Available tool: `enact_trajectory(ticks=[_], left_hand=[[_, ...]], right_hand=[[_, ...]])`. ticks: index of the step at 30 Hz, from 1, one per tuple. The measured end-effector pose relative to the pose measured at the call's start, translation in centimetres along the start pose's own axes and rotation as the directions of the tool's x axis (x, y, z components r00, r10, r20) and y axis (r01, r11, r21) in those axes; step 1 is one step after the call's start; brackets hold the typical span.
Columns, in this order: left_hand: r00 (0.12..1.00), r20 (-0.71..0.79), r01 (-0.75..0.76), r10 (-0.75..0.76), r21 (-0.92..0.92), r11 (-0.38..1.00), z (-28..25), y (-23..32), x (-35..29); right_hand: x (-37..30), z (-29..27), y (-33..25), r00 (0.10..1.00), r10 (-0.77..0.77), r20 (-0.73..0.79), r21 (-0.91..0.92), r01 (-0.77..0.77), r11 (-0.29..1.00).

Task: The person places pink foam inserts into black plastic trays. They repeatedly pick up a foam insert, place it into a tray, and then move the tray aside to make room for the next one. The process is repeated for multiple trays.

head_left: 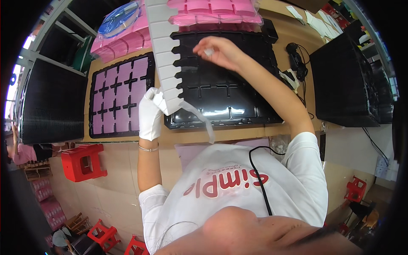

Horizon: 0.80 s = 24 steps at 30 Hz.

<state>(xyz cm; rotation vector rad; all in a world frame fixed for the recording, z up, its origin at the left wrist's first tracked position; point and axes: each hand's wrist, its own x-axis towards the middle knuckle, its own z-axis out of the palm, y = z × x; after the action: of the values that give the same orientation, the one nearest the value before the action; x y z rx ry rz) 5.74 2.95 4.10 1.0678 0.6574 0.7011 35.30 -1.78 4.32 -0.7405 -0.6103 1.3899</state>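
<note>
My left hand (150, 115), in a white glove, pinches the near end of a long pale strip (163, 55) cut into rows of tabs. The strip stretches away from me along the left edge of a black plastic tray (212, 102). From its near end, a narrow translucent ribbon (199, 114) trails over the tray's front edge. Bare and raised above the far part of this tray, my right hand (219, 52) has its fingers curled. A small whitish piece (208, 52) shows at those fingers; its kind is unclear.
To the left lies a black tray (122, 95) with pink-purple compartments. Wrapped pink pieces (212, 10) and a blue roll (121, 19) sit at the back. Tall black tray stacks (51, 102) flank the table. A black cabled device (296, 59) lies right; red stools (83, 161) stand left.
</note>
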Motion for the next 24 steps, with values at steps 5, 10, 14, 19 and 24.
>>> enact_trajectory(ticks=[5,10,14,19,24], left_hand=[[0.999,0.021,-0.044,0.042,0.104,0.994,5.2,-0.2,-0.9],[0.998,0.058,-0.007,-0.001,0.136,0.991,8.5,-1.0,-1.5],[0.994,0.109,-0.034,0.024,0.098,0.995,10.8,-0.4,-2.0],[0.98,0.195,0.019,-0.032,0.066,0.998,9.5,-3.4,-0.2],[0.987,0.16,-0.005,-0.028,0.202,0.979,10.5,-3.7,-0.4]], right_hand=[[-8.6,4.9,3.7,0.99,0.138,-0.025,-0.136,-0.14,0.981],[-13.3,6.8,3.3,0.962,-0.214,-0.17,-0.607,0.069,0.792],[-15.0,6.2,2.5,0.922,-0.359,-0.147,-0.787,0.111,0.607],[-15.6,4.7,3.5,0.684,-0.698,0.211,-0.905,0.406,0.124],[-15.8,2.9,0.8,0.706,-0.564,0.428,-0.797,0.589,0.134]])
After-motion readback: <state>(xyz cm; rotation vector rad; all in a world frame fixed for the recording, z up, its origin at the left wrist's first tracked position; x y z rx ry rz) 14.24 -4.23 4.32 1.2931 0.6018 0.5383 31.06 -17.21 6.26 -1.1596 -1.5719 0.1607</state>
